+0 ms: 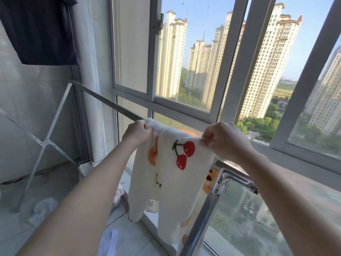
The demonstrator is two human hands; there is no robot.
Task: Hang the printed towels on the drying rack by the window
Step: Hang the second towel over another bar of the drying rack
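A cream towel (177, 191) printed with red cherries and orange shapes hangs in front of me, held up by its top edge. My left hand (137, 133) pinches the towel's left top corner. My right hand (223, 139) pinches the right top corner. The towel's top sits at the near end of the drying rack's grey metal bar (107, 102), which runs back to the left along the window. Whether the cloth rests on the bar I cannot tell. The rack's near steel leg and joint (219, 185) stand just right of the towel.
A dark navy garment (40, 28) hangs at the top left. The rack's crossed legs (44, 141) stand at the left on the tiled floor. A white curtain (90, 71) hangs beside the window frame (153, 52). Pale cloth items (43, 207) lie on the floor.
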